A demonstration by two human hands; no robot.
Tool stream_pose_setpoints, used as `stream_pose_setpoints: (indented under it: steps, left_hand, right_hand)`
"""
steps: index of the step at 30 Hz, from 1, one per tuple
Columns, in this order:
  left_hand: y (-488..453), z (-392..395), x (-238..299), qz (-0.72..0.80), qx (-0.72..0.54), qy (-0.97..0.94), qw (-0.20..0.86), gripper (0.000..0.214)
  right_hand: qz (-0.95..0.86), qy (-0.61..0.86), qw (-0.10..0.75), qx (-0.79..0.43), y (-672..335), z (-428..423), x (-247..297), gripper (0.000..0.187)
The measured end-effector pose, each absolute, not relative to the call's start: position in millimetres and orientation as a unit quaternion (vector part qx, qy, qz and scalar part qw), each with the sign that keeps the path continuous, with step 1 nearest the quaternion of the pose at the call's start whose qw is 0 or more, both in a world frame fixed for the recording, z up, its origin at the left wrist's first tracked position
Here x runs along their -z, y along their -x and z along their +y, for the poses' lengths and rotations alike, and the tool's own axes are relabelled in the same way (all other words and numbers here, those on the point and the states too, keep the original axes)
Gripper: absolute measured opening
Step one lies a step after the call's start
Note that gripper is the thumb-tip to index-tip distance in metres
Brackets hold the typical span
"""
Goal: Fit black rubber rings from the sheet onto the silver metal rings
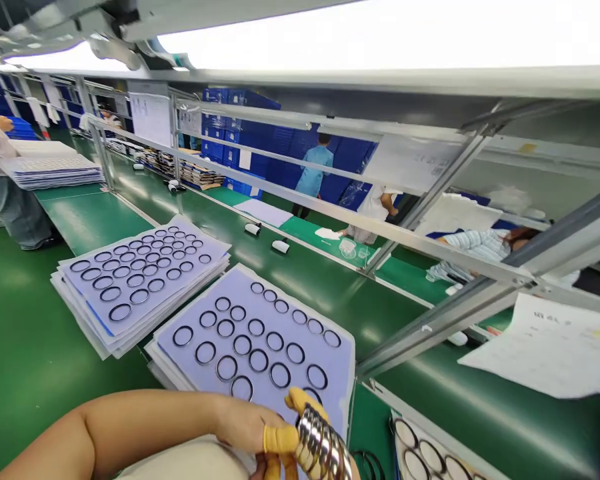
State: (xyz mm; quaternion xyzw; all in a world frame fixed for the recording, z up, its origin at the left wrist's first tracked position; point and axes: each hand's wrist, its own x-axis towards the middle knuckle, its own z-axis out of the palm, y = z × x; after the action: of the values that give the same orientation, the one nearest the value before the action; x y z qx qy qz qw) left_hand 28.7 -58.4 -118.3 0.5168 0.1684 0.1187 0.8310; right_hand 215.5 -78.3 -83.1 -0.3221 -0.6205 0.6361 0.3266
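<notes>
My left hand (pixel 247 427) reaches in from the left, yellow covers on its fingers. Its fingers are closed, the thumb against the near side of a stack of shiny metal rings (pixel 320 440); whether it pinches a ring is hidden. The rings are threaded over the yellow-covered fingers of my right hand (pixel 303 400), which is mostly hidden behind them and cut off by the bottom edge. Beneath both hands lies a stack of pale lilac sheets (pixel 290 313), with dark-edged rings (pixel 259 361) set out on top in loose rows.
Left of it, a second sheet stack (pixel 150 267) carries many rings. More rings (pixel 433 457) lie in a tray at lower right. A metal frame (pixel 425 327) slants across the green bench (pixel 300 260). Co-workers (pixel 315 167) are beyond; a paper (pixel 545 347) hangs at right.
</notes>
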Motion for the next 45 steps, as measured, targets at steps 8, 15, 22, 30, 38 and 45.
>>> stream_pose_setpoints:
  steps: [8, 15, 22, 30, 38, 45]
  left_hand:
    - [-23, -73, 71, 0.282, -0.237, -0.409, 0.835, 0.04]
    - [-18, -67, 49, 0.26, -0.23, -0.541, 0.766, 0.034]
    - [-13, -66, 35, 0.22, -0.34, -0.732, 0.548, 0.032]
    - [-5, -63, 18, 0.165, -0.397, -0.776, 0.462, 0.026]
    - [-1, -63, 20, 0.254, -0.348, -0.725, 0.537, 0.017]
    - [2, -63, 27, 0.292, -0.316, -0.702, 0.568, 0.022]
  right_hand:
    - [-0.624, 0.355, 0.41, -0.563, -194, -115, 65, 0.115]
    - [-0.709, 0.35, 0.407, -0.457, -196, -119, 68, 0.105]
    - [-0.69, 0.347, 0.405, -0.49, -197, -125, 72, 0.098]
    - [-0.631, 0.324, 0.436, -0.554, -196, -129, 75, 0.055]
    - [-0.615, 0.309, 0.485, -0.54, -196, -118, 63, 0.039]
    - [-0.576, 0.335, 0.536, -0.518, -197, -119, 73, 0.025]
